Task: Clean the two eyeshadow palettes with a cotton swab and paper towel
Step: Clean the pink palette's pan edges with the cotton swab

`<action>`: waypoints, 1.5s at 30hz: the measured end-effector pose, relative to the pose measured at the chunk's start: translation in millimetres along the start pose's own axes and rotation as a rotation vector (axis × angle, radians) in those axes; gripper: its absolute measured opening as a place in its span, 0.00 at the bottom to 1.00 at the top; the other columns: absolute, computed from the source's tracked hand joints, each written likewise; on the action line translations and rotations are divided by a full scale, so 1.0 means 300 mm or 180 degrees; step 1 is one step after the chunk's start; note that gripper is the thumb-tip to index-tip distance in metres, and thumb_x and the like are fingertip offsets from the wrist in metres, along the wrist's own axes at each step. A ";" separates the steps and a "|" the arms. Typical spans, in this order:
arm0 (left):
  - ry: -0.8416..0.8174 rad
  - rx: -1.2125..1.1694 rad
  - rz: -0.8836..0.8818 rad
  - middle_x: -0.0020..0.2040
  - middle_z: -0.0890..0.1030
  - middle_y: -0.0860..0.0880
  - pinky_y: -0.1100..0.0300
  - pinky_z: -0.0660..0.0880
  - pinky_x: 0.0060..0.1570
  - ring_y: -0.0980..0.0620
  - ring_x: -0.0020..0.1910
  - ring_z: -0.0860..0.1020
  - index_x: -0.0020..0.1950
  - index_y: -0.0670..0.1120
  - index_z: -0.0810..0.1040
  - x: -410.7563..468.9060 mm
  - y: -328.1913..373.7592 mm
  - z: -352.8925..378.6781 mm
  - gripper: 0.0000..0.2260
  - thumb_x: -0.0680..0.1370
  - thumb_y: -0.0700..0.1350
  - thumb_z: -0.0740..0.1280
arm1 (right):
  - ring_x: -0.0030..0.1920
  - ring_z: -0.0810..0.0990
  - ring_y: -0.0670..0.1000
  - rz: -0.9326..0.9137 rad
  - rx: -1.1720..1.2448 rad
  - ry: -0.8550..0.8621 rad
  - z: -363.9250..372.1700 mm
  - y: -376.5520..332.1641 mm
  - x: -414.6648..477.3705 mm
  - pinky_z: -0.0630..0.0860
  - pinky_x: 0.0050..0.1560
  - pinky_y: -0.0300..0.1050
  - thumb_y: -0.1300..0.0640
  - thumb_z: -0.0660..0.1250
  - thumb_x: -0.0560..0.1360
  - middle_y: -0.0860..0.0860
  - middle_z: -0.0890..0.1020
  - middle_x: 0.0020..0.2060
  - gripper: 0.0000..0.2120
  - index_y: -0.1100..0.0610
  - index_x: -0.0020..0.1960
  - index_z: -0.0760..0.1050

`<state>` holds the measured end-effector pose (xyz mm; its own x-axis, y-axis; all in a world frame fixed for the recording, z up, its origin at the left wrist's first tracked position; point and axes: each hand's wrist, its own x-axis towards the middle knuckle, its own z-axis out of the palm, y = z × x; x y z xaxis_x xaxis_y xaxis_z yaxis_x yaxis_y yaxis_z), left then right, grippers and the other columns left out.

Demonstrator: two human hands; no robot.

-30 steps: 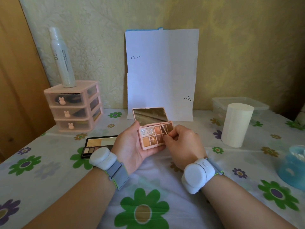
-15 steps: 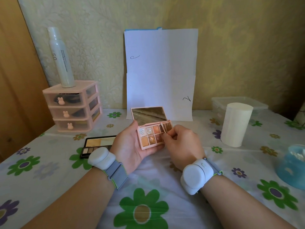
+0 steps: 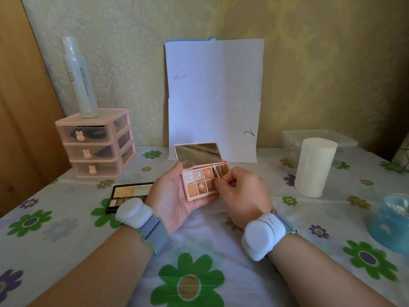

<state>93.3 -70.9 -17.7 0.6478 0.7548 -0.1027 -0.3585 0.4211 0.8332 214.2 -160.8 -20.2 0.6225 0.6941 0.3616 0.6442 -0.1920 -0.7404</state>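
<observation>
My left hand (image 3: 170, 198) cups a small pink eyeshadow palette (image 3: 200, 185), open with its mirror lid tilted up. Pinched in my right hand (image 3: 241, 191) is a cotton swab (image 3: 215, 173); its tip rests on the top row of pans near the palette's right end. A second, black palette (image 3: 130, 193) lies open on the table to the left, partly hidden behind my left wrist. A white paper towel roll (image 3: 314, 167) stands upright at the right.
A blue tub of cotton swabs (image 3: 391, 220) sits at the right edge. A clear lidded box (image 3: 318, 138) stands behind the roll. A pink drawer unit (image 3: 97, 145) with a white spray bottle (image 3: 79, 78) on top is at the back left. White paper sheets (image 3: 214, 98) lean on the wall.
The swab tip has shifted slightly along the top row of pans; both hands and the pink palette stay almost in place.
</observation>
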 end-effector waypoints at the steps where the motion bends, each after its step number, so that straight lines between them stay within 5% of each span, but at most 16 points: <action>1: -0.0022 -0.0001 0.0008 0.59 0.84 0.36 0.38 0.80 0.53 0.37 0.56 0.84 0.67 0.38 0.76 -0.002 0.001 0.002 0.26 0.87 0.56 0.50 | 0.37 0.77 0.45 -0.0071 0.0038 -0.0056 0.003 -0.003 -0.004 0.71 0.35 0.39 0.51 0.68 0.75 0.44 0.79 0.32 0.08 0.52 0.39 0.78; 3: -0.0037 -0.0004 0.0032 0.59 0.84 0.36 0.38 0.79 0.55 0.37 0.56 0.84 0.66 0.39 0.77 -0.006 0.003 0.006 0.25 0.87 0.55 0.50 | 0.36 0.75 0.43 -0.0143 0.0036 -0.0108 0.007 -0.006 -0.008 0.69 0.34 0.35 0.51 0.68 0.75 0.43 0.78 0.31 0.08 0.51 0.39 0.78; 8: -0.0014 0.0039 0.0045 0.62 0.83 0.36 0.34 0.75 0.63 0.34 0.60 0.82 0.70 0.38 0.75 -0.003 0.004 0.000 0.26 0.87 0.56 0.50 | 0.38 0.78 0.51 0.0092 -0.0067 0.0119 -0.011 0.023 0.016 0.72 0.37 0.43 0.53 0.67 0.75 0.47 0.80 0.33 0.08 0.52 0.38 0.76; 35: 0.0300 -0.0016 0.0009 0.57 0.85 0.36 0.36 0.79 0.55 0.34 0.56 0.83 0.64 0.38 0.77 -0.012 0.012 0.022 0.23 0.87 0.55 0.52 | 0.37 0.79 0.49 0.0262 -0.0077 0.0254 -0.030 0.040 0.036 0.77 0.38 0.46 0.51 0.66 0.76 0.46 0.80 0.34 0.09 0.51 0.37 0.76; 45: 0.0197 0.0077 0.0010 0.59 0.84 0.37 0.35 0.77 0.59 0.34 0.59 0.82 0.67 0.39 0.77 -0.005 0.005 0.012 0.24 0.87 0.56 0.51 | 0.39 0.79 0.49 0.0190 -0.0068 0.0261 -0.029 0.034 0.036 0.78 0.40 0.47 0.52 0.66 0.76 0.46 0.81 0.34 0.08 0.51 0.40 0.77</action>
<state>94.4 -73.1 -14.4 0.6037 0.7860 -0.1328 -0.3436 0.4069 0.8464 231.3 -161.4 -18.8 0.6938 0.6221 0.3628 0.6136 -0.2468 -0.7501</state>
